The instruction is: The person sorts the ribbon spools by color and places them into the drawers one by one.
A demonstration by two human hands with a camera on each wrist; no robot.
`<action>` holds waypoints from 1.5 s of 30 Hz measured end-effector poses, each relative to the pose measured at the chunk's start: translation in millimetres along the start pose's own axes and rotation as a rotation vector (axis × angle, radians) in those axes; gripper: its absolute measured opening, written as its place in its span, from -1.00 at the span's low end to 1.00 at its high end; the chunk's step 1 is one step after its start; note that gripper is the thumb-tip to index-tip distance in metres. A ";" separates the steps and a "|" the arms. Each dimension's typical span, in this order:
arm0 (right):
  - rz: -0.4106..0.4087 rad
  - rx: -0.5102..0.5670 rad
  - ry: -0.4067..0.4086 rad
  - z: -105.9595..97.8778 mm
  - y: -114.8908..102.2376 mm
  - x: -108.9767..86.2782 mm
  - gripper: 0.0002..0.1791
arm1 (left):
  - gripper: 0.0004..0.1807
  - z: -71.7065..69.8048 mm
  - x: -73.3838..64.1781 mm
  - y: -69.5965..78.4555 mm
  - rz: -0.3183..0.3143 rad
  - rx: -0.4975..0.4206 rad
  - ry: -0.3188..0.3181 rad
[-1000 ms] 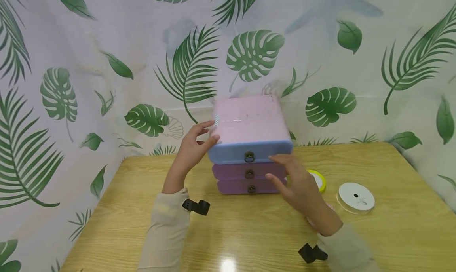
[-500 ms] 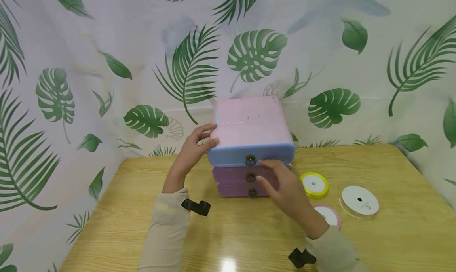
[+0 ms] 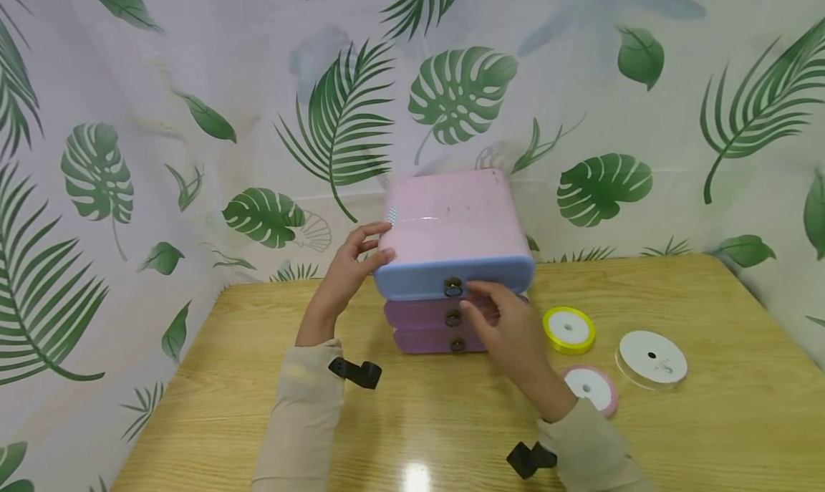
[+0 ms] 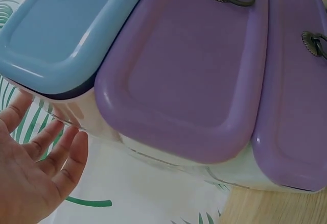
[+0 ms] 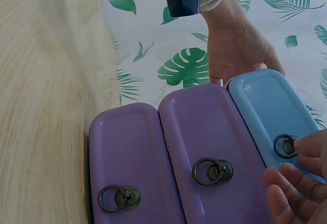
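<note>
A small chest of drawers has a pink top [image 3: 451, 216], a blue top drawer [image 3: 412, 281] and two purple drawers [image 5: 133, 152] below, each front with a dark metal ring pull. My left hand [image 3: 348, 270] steadies the chest at its upper left side, fingers spread along the pale side wall in the left wrist view. At the blue drawer, my right hand [image 3: 512, 334] has a fingertip right at the ring pull [image 5: 285, 146], its other fingers bent loosely beneath. No finger passes through the ring.
On the wooden table [image 3: 258, 406], right of the chest, lie a yellow-rimmed ribbon spool [image 3: 580, 329], a pink-rimmed spool [image 3: 596, 384] and a larger white spool [image 3: 651, 358]. A leaf-patterned cloth [image 3: 193, 84] hangs behind the chest.
My right hand has moved left along the blue drawer front to its ring pull, uncovering the yellow and pink spools. The left hand stays at the chest's side.
</note>
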State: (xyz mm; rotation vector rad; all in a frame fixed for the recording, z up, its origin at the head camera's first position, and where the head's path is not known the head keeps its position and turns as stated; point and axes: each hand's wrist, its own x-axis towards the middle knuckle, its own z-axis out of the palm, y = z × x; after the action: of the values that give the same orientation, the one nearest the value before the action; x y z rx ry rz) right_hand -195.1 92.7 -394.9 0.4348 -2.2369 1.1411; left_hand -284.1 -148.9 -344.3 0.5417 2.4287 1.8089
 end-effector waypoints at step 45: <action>0.166 0.077 -0.103 -7.8 -23.6 -18.6 -0.95 | -0.44 4.2 -0.1 -3.9 -0.055 -0.095 0.012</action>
State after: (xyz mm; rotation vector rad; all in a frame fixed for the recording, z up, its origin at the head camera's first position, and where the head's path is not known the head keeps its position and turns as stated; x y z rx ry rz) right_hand -165.6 85.8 -388.3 0.3511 -2.3598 1.3212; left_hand -283.9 -146.0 -349.3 0.4533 2.3267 1.8990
